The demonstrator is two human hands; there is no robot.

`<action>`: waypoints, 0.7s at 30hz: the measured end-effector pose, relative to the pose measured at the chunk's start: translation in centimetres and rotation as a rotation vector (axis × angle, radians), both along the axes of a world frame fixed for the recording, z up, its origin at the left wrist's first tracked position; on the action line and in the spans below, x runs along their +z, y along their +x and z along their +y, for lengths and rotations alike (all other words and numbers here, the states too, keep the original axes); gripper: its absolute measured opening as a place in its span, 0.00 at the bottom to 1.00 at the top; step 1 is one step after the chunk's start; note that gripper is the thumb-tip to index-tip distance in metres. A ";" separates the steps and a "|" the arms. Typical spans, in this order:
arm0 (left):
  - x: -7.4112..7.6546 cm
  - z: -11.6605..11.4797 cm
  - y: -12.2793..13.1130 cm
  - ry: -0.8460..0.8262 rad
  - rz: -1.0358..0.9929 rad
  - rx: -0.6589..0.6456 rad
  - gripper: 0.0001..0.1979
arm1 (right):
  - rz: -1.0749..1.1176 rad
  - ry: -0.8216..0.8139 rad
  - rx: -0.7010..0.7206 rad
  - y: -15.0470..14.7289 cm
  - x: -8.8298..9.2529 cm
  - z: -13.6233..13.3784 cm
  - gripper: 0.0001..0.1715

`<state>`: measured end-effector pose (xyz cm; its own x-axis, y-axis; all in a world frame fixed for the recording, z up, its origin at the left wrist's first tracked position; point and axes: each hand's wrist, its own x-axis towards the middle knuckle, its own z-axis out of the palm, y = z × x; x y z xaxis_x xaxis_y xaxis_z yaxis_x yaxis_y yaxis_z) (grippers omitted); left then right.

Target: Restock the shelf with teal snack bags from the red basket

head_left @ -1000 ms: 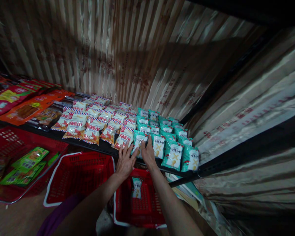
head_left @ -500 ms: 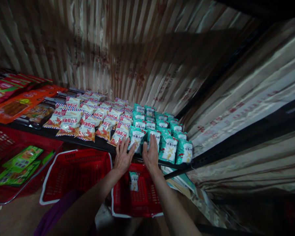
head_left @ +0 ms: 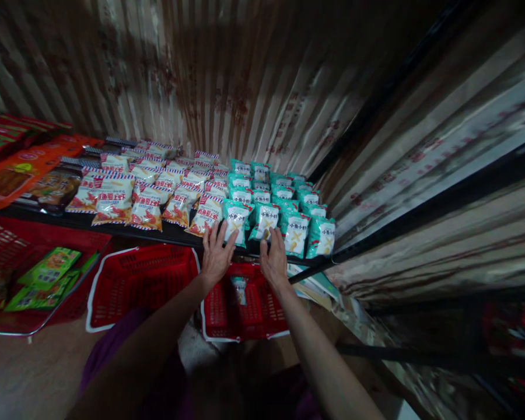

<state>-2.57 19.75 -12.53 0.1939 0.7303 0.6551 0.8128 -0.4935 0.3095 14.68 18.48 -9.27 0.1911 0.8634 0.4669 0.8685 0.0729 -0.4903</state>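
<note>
My left hand (head_left: 217,254) rests with fingers spread at the lower front of a teal-and-white snack bag (head_left: 236,219), the leftmost in the front row of teal bags. To its right, my right hand (head_left: 274,256) has its fingers stretched against the lower part of another teal snack bag (head_left: 266,217), which leans slightly. Neither hand is wrapped around a bag. Beside my left fingers stands a white-and-orange snack bag (head_left: 206,214) with a striped top edge. Both kinds of bag stand in several rows on a dark shelf (head_left: 175,234).
Below the shelf, a red basket (head_left: 219,335) holds one small teal bag (head_left: 240,290). A second red basket (head_left: 144,286) stands left of it, and a third (head_left: 87,233) holds green packets (head_left: 50,268). Orange packs (head_left: 26,169) lie at the shelf's left. A dark post (head_left: 376,111) rises at right.
My right hand has moved down from the top of its teal bag to the lower front, and that bag now shows more fully. The whole view has shifted slightly.
</note>
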 end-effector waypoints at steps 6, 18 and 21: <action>0.1 -0.1 0.3 0.004 0.000 0.016 0.25 | 0.018 -0.001 -0.015 0.2 0.5 0.9 0.32; -0.4 0.2 0.8 0.080 0.001 0.043 0.23 | 0.020 -0.007 0.009 0.1 0.4 2.2 0.32; -0.5 0.3 1.0 0.098 -0.002 0.032 0.24 | -0.006 0.014 0.003 -0.2 0.0 2.3 0.31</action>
<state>-1.60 20.00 -13.03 0.1698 0.6687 0.7239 0.8279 -0.4952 0.2633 14.46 20.80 -9.26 0.1859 0.8574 0.4799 0.8710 0.0823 -0.4844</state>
